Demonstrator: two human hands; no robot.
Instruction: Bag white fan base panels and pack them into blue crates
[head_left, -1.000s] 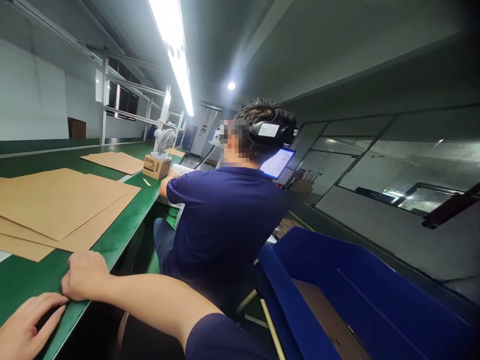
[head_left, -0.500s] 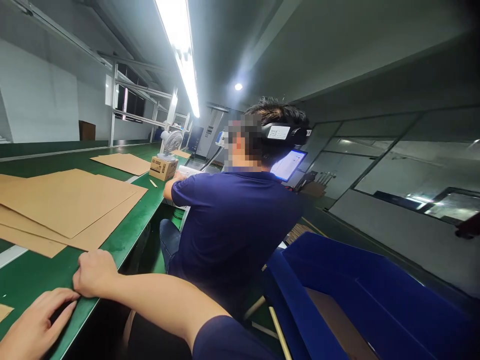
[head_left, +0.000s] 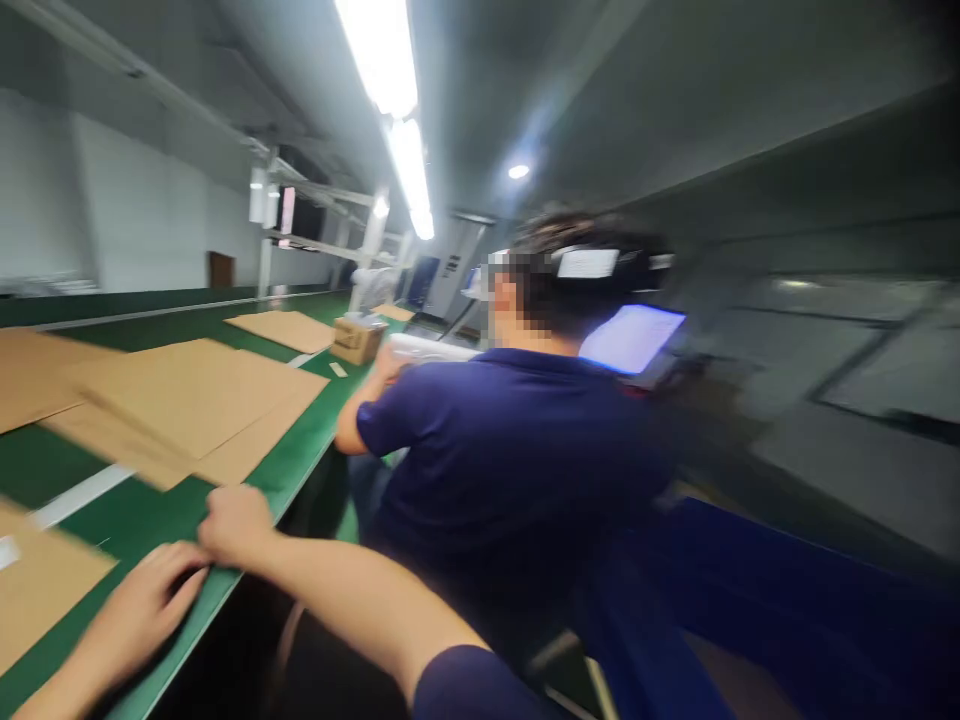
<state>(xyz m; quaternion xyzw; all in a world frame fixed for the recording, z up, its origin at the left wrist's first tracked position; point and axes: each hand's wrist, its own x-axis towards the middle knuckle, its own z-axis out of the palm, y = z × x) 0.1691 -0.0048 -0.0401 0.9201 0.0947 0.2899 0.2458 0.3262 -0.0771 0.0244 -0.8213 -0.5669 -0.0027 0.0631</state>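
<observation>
My left hand rests palm down on the green tabletop by its front edge, thumb apart from the fingers, holding nothing I can see. Right beside it, my right hand leans on the same edge, its fingers curled in a loose fist with nothing showing in them. The fingertips of my left hand reach close to the right hand; whether they touch is unclear. Flat brown cardboard sheets lie just beyond my right hand. Another cardboard sheet lies to the left of my left hand.
A co-worker in a dark blue shirt sits ahead with their back to me, an arm on the table. Farther along are a small carton, a blurred fan and a lit screen. A blue bin stands at right.
My view has swung left and blurred, so the scene sits farther right, and more of the near-left cardboard sheet shows. Both hands keep their places on the table edge.
</observation>
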